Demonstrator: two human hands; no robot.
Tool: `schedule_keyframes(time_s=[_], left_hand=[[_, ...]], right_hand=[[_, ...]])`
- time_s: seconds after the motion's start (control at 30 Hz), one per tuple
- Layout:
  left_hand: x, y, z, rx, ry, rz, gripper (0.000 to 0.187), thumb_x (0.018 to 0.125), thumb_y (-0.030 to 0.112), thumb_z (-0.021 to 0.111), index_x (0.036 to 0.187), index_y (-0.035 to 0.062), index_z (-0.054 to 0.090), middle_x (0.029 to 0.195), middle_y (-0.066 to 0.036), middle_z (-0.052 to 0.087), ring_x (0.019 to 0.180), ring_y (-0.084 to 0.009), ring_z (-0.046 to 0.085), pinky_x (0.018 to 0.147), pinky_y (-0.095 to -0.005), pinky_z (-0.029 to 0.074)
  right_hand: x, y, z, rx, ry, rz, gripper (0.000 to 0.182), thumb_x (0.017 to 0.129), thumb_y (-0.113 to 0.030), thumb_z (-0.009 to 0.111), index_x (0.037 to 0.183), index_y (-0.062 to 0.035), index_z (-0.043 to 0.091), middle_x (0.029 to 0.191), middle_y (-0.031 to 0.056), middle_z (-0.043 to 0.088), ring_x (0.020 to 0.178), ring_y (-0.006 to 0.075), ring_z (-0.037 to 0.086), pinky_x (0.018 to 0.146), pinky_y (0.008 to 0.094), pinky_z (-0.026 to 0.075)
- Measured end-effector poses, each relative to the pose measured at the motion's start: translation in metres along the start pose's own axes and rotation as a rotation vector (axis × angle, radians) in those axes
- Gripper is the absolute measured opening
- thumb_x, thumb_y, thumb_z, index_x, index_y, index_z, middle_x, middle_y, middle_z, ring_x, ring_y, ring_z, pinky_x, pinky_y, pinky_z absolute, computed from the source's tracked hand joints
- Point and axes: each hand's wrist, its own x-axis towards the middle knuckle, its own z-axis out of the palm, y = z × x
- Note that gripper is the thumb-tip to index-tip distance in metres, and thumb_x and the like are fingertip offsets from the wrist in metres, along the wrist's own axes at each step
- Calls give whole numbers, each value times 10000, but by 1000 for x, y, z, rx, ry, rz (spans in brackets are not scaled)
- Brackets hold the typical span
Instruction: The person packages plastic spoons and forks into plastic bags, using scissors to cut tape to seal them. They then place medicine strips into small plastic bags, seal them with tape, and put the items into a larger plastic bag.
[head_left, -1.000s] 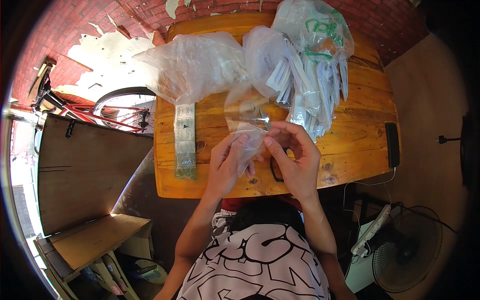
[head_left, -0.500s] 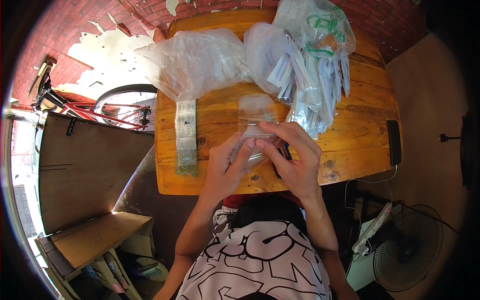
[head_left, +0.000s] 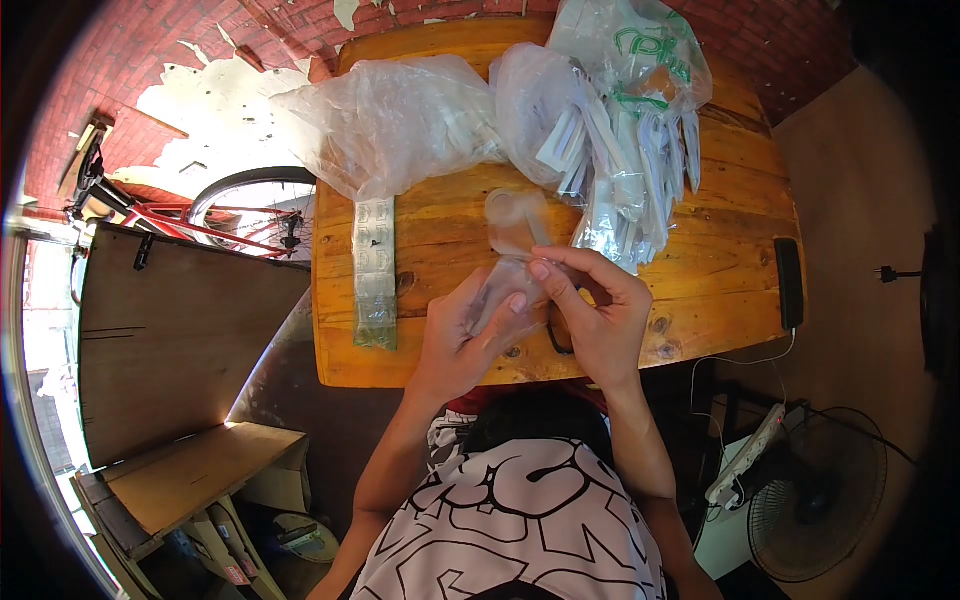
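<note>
A small clear plastic bag (head_left: 515,235) is held up over the front of the wooden table (head_left: 450,220). My left hand (head_left: 462,335) grips its lower left part between thumb and fingers. My right hand (head_left: 605,315) pinches its right side with thumb and forefinger. The bag's far end is blurred and shows a pale round shape; I cannot make out whether anything lies inside. A dark looped handle (head_left: 555,335) lies on the table, partly hidden by my right hand.
A large clear bag (head_left: 410,125) and bags of white folded pieces (head_left: 620,150) lie toward the back. A strip of clear packets (head_left: 374,275) lies at the left. A black device (head_left: 789,285) with a white cable sits by the right edge. A fan (head_left: 815,495) stands lower right.
The upper end of the plastic bag has shifted and smeared in motion. My right hand has moved slightly right, its fingers now pinching closer together; my left hand has barely moved.
</note>
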Motion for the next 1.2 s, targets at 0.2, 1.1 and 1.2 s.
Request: schedule_keyframes(time_s=[0.2,1.1,1.2], left_hand=[[-1,-4,-1,-79,-29,-21,383,1128,219,690,1412,-35,655,1102,-77,763,961,-89,689,825,-285,603],[9,-7,10,-173,-30,23,359,1114,221,613,1351,-47,639,1001,-102,737,779,-153,693,694,-292,555],[6,-9,5,-297,-104,-7,354,1124,194,615,1381,-49,631,1084,-113,762,860,-137,695,749,-284,557]], right_hand=[[1,5,-6,179,-79,90,217,1007,-54,826,1218,-2,821,972,31,808,847,69,705,775,240,546],[9,17,-7,-172,87,-398,156,953,-53,850,1095,-5,806,1317,151,748,1290,275,682,1130,423,491],[10,22,-10,17,83,-338,136,988,-33,821,1106,15,775,1224,131,780,1259,257,710,1127,427,501]])
